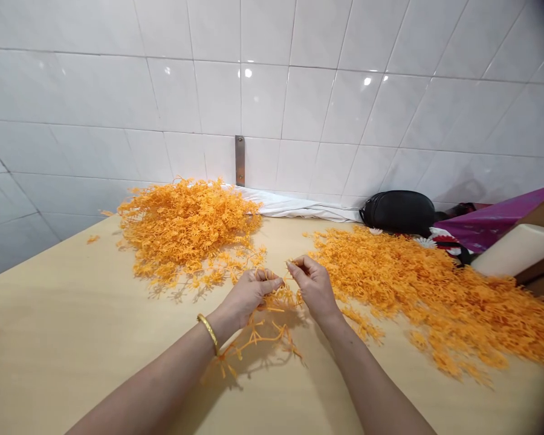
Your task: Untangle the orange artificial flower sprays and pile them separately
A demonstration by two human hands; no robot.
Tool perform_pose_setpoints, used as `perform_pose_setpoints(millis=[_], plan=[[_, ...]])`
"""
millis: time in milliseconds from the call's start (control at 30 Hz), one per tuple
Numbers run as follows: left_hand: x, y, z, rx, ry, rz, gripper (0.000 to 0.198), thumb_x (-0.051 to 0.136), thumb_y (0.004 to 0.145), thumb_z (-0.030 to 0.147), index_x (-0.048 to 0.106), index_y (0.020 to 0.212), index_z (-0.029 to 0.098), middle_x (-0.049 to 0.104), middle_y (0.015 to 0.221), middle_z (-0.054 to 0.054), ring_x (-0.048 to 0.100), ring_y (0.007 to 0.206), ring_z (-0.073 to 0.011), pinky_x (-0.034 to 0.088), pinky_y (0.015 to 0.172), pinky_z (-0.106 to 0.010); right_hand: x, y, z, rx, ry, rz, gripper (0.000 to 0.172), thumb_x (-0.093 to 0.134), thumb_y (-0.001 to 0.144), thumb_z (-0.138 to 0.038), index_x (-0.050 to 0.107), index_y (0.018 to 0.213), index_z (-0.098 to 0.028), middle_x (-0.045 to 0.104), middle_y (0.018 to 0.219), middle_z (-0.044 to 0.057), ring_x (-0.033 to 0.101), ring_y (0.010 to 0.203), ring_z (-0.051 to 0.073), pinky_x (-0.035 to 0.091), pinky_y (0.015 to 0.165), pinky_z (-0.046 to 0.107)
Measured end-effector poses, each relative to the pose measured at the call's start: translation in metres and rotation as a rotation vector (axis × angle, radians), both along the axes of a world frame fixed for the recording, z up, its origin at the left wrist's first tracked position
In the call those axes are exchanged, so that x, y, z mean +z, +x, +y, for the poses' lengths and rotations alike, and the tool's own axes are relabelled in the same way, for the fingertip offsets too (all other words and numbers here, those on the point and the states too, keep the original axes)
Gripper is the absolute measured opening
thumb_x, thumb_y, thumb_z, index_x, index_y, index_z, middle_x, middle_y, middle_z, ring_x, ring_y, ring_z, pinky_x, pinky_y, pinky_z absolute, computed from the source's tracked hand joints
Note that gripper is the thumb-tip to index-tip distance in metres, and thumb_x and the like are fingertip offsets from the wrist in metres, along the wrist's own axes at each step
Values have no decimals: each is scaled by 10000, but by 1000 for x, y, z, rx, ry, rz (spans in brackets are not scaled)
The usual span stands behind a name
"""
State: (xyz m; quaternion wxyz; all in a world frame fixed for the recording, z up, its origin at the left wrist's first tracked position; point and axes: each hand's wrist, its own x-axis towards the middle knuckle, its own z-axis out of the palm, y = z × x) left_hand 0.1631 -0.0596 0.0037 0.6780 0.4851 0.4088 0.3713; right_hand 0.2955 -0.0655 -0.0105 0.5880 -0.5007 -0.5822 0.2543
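Between my hands is an orange plastic sprig (256, 334) with thin branching stems, part of it hanging below toward the tabletop. My left hand (249, 295), with a gold bangle on its wrist, is closed on the sprig's stem. The thumb and forefinger of my right hand (315, 284) pinch a small orange piece at the sprig's upper end. Whether that piece is joined to the rest I cannot tell. A tall heap of orange sprigs (188, 226) lies beyond my left hand, and a wide pile of orange pieces (403, 278) spreads to the right of my right hand.
Along the tiled wall (263, 96) lies a white cloth (294, 204). A black pouch (399, 210) stands behind the right pile, near a purple cloth (498, 220) and a cream-coloured cylinder (519, 251). A metal strip (240, 162) is fixed upright at the table's (95, 338) back.
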Motion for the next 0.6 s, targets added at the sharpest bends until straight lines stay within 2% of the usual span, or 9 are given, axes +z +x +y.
perform_pose_setpoints(millis=[167, 300, 367, 467, 600], plan=[[3, 5, 2, -3, -172, -151, 212, 666, 539, 278, 518, 631, 157, 466, 517, 49, 425, 394, -58, 344, 407, -203, -8, -7, 11, -148, 29, 230, 227, 521, 697, -372, 458, 598, -178, 379, 529, -49, 325, 483, 72, 287, 455, 210], [1, -3, 1, -80, -84, -185, 182, 666, 545, 261, 556, 606, 130, 499, 570, 21, 417, 428, -40, 318, 396, -176, -7, 23, 20, -389, -41, 543, 285, 567, 628, -404, 389, 563, -192, 344, 479, -71, 292, 389, 51, 238, 362, 198], [-2, -10, 2, -53, -57, -174, 191, 667, 548, 277, 577, 631, 132, 508, 599, 17, 405, 438, -33, 305, 391, -166, -4, 40, 21, -431, -73, 686, 305, 592, 598, -391, 360, 556, -196, 348, 462, -81, 292, 356, 40, 227, 345, 190], [-4, -15, 5, 80, -116, -152, 212, 661, 556, 306, 589, 684, 154, 485, 606, 35, 394, 452, -32, 334, 412, -163, 0, 46, 19, -277, -107, 691, 230, 621, 566, -318, 440, 621, -187, 442, 475, -63, 332, 352, 37, 229, 351, 185], [-7, -13, 7, 96, -88, -135, 225, 657, 554, 317, 586, 683, 146, 473, 591, 31, 418, 479, -54, 373, 436, -186, 3, 31, 12, -52, -202, 666, 238, 619, 557, -259, 517, 758, -185, 479, 479, -56, 362, 362, 41, 248, 369, 180]])
